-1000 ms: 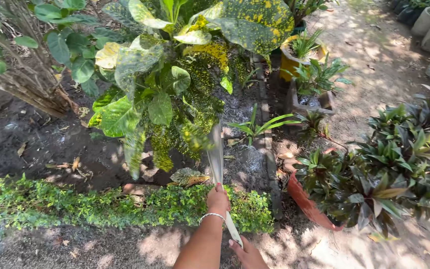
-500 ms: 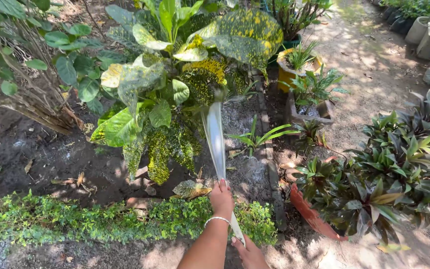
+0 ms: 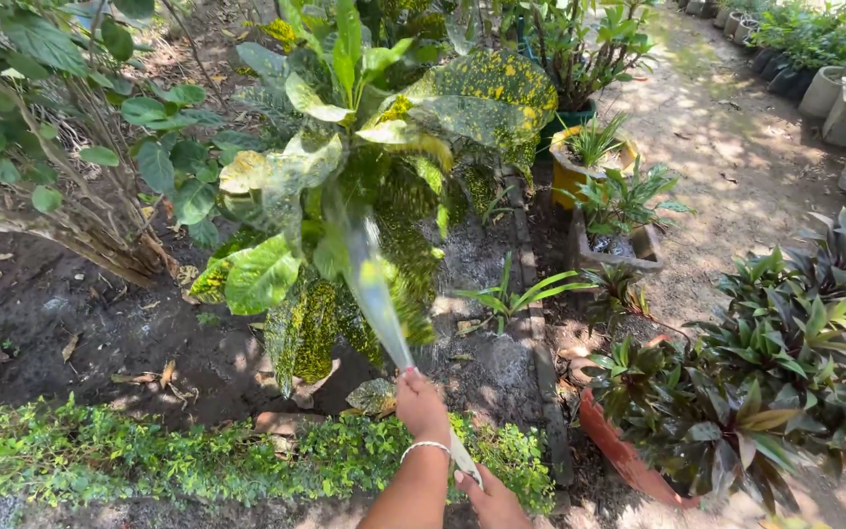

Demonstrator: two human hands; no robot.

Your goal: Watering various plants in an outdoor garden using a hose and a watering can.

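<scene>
Standing by the bed, I see the person's 2 hands on a pale hose (image 3: 462, 457) at the bottom of the view. The left hand (image 3: 421, 404), with a thin bracelet (image 3: 421, 448) at its wrist, is closed around the hose's front end. The right hand (image 3: 487, 495) is partly cut off by the frame; it grips the hose further back, toward 5 o'clock of the left.

From the left hand a jet of water (image 3: 369, 279) fans out toward 11 o'clock and strikes the lower leaves of the big yellow-spotted plant (image 3: 394, 147). A low green hedge (image 3: 149, 456) runs below the hands. At 3 o'clock of them a tilted clay pot (image 3: 619, 451) holds dark red-green foliage.

To water well here, I'd say the front hand should keep pinching the outlet so the spray stays broad and soft. The rear hand should steady the hose. Dipping the jet toward the dark soil (image 3: 70, 323) at the stem would feed the roots rather than only wetting leaves. A slow sweep avoids gouging the earth.
</scene>
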